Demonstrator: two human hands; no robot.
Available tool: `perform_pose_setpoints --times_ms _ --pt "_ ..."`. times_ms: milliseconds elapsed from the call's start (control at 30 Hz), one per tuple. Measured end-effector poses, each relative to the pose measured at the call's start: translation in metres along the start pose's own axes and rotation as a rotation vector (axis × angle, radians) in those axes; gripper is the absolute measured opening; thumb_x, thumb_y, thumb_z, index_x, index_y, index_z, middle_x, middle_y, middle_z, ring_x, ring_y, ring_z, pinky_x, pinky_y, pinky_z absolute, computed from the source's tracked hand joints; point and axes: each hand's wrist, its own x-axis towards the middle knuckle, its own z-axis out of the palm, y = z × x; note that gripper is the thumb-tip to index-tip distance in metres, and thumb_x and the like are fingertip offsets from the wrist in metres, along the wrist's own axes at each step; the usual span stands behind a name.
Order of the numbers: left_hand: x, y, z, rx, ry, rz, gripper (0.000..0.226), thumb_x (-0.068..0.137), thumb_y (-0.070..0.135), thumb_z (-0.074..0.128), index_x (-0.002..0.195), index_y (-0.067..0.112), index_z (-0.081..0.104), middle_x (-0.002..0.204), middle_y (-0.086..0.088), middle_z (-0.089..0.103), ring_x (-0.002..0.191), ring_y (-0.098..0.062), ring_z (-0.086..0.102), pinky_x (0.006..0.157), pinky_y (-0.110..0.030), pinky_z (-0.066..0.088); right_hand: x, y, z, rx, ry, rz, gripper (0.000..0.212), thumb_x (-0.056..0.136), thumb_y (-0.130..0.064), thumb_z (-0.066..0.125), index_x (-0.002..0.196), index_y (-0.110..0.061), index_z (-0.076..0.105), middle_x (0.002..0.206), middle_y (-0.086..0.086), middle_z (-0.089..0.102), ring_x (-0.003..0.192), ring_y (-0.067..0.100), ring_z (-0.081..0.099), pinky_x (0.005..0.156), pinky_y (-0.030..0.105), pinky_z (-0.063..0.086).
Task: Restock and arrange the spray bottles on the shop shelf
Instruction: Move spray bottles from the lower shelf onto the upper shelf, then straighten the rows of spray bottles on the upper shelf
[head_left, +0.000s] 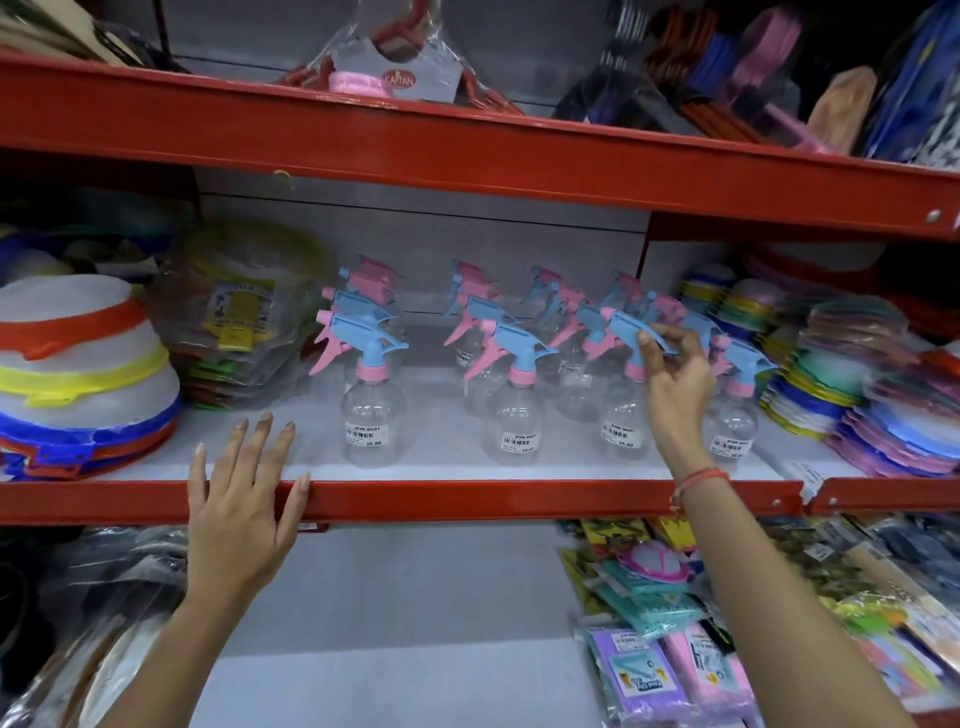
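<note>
Fingers of the left hand (244, 499) lie flat and spread over the red shelf edge (467, 501), holding nothing. Higher and further in, the right hand (675, 379) pinches the blue trigger head of a spray bottle (626, 415) in the front row, thumb on the near side and fingertips over the top; the bottle stands upright on the shelf board.

Stocking looks mostly done: clear bottles with pink and blue heads stand in rows running back from the grip, price labels facing out. Left of the held bottle the spacing is loose, with a wide gap before the leftmost bottle (371, 415), so evening out the rows seems to be what remains.

Just right of the grip another bottle (732, 415) stands close, and beyond it stacks of coloured packets (883, 405) crowd the end. Far left sit stacked plastic tubs (78, 374).
</note>
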Motion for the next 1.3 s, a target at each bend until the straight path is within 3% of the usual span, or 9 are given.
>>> perform_pose_setpoints --times_ms 133,367,567,700,767,933,1133,1233,1300 --pt "0.0 0.0 0.0 0.001 -0.001 0.002 0.064 0.1 0.05 0.022 0.147 0.012 0.042 0.153 -0.016 0.043 0.144 -0.035 0.035 0.122 -0.054 0.013 -0.003 0.017 0.003 -0.001 -0.016 0.049 0.032 0.091 -0.033 0.061 0.111 -0.009 0.059 0.102 0.006 0.066 0.091 0.018 0.062 0.073 0.019 0.05" --pt "0.0 0.001 0.0 -0.006 -0.001 -0.009 0.063 0.099 0.049 0.023 0.147 0.012 0.043 0.153 -0.016 0.043 0.145 -0.035 0.035 0.122 -0.053 0.012 -0.013 0.025 -0.008 0.083 -0.076 0.142 0.041 0.083 -0.023 0.071 0.12 -0.013 0.054 0.098 -0.007 0.069 0.085 -0.008 0.066 0.08 0.018 0.053" --pt "0.0 0.002 -0.001 -0.003 -0.017 -0.009 0.064 0.099 0.049 0.023 0.147 0.013 0.042 0.154 -0.016 0.042 0.145 -0.035 0.034 0.122 -0.052 0.01 -0.021 0.037 -0.018 -0.011 -0.231 0.182 0.062 0.071 -0.017 0.082 0.125 -0.007 0.053 0.124 0.009 0.065 0.116 0.021 0.061 0.106 0.043 0.045" --pt "0.0 0.002 -0.001 -0.004 -0.021 -0.013 0.063 0.099 0.048 0.025 0.147 0.013 0.042 0.154 -0.016 0.041 0.146 -0.034 0.033 0.122 -0.052 0.01 -0.029 0.039 -0.022 -0.295 -0.273 0.155 0.075 0.059 -0.04 0.087 0.124 -0.017 0.057 0.121 0.002 0.046 0.122 0.027 0.048 0.102 0.043 0.044" --pt "0.0 0.002 -0.001 0.004 -0.015 -0.01 0.061 0.098 0.046 0.027 0.147 0.012 0.043 0.154 -0.016 0.042 0.145 -0.034 0.034 0.122 -0.053 0.011 -0.03 0.039 -0.024 -0.364 -0.288 0.189 0.084 0.053 -0.045 0.088 0.127 -0.023 0.055 0.118 0.008 0.044 0.111 0.027 0.05 0.095 0.041 0.048" --pt "-0.001 0.002 -0.002 0.006 -0.009 -0.004 0.06 0.098 0.044 0.029 0.146 0.012 0.045 0.153 -0.015 0.044 0.144 -0.034 0.036 0.122 -0.053 0.013 -0.029 0.039 -0.028 -0.216 -0.405 0.232 0.075 0.069 -0.022 0.084 0.131 -0.013 0.043 0.129 0.005 0.052 0.119 0.019 0.049 0.1 0.041 0.046" --pt "-0.001 0.002 -0.004 -0.003 -0.061 -0.028 0.063 0.098 0.048 0.024 0.143 0.01 0.048 0.15 -0.015 0.048 0.141 -0.034 0.041 0.121 -0.053 0.014 -0.026 0.038 -0.037 -0.155 -0.651 0.293 0.072 0.088 -0.016 0.065 0.146 -0.011 0.023 0.155 0.006 0.028 0.145 0.021 0.024 0.106 0.027 0.028" --pt "0.0 0.002 -0.005 -0.023 -0.103 -0.065 0.066 0.098 0.05 0.023 0.142 0.009 0.049 0.149 -0.014 0.049 0.141 -0.032 0.042 0.121 -0.052 0.012 -0.041 0.026 -0.033 -0.309 -0.435 0.206 0.078 0.082 -0.033 0.071 0.145 -0.021 0.027 0.151 0.0 0.032 0.137 0.016 0.033 0.111 0.037 0.033" --pt "0.002 0.004 -0.007 -0.08 -0.112 -0.113 0.068 0.097 0.052 0.022 0.142 0.009 0.049 0.149 -0.014 0.05 0.14 -0.03 0.043 0.122 -0.049 0.009 -0.062 0.008 -0.023 -0.289 -0.146 0.109 0.058 0.085 -0.035 0.067 0.135 -0.02 0.042 0.139 0.003 0.042 0.123 0.017 0.046 0.104 0.041 0.042"
